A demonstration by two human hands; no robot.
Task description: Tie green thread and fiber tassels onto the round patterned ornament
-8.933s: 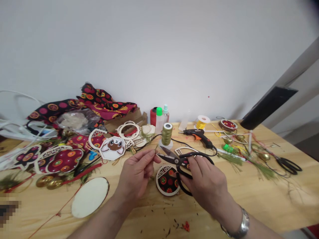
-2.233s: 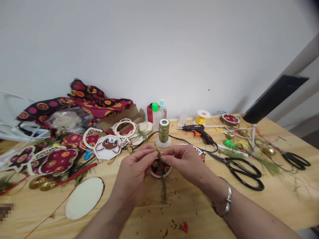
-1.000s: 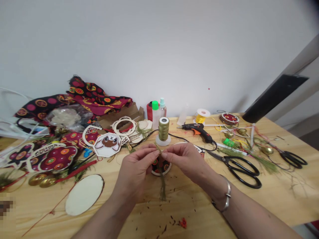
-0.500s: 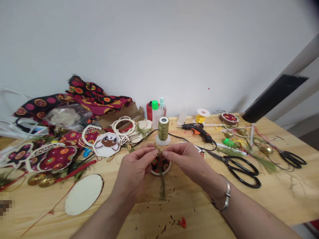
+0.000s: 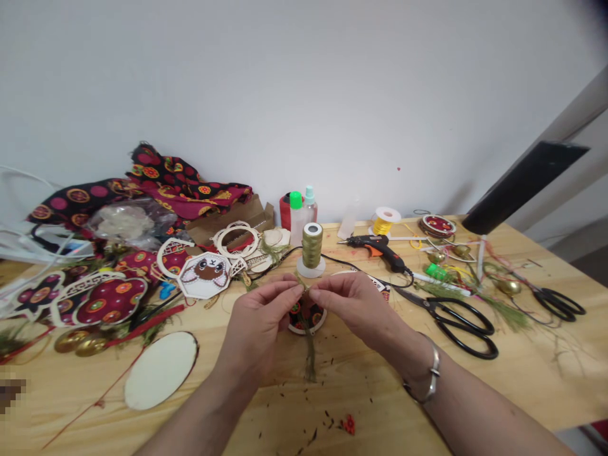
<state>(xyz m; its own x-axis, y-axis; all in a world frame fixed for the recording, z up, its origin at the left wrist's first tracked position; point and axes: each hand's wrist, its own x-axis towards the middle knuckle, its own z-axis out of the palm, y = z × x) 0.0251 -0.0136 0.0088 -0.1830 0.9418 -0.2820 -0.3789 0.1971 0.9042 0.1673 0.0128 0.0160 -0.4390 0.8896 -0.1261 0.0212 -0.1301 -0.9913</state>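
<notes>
My left hand [image 5: 266,310] and my right hand [image 5: 349,304] meet at the middle of the table, thumbs and forefingers pinched close together. Between their tips runs olive-green thread [image 5: 310,358], whose loose strands hang down toward me like a tassel. Just below the fingers lies a round ornament [image 5: 311,318] with dark patterned fabric and a pale rim, partly covered by the hands and thread. Behind them an upright spool of olive thread [image 5: 312,247] stands on its white base. The exact knot or loop at the fingertips is too small to make out.
Large black-handled scissors [image 5: 463,323] lie right of my right hand, near a glue gun [image 5: 377,249]. A pale oval disc [image 5: 161,370] sits at left, below a sheep-face ornament [image 5: 205,275]. Fabric scraps [image 5: 175,180] are heaped at the back left; bottles [image 5: 297,218] stand behind the spool.
</notes>
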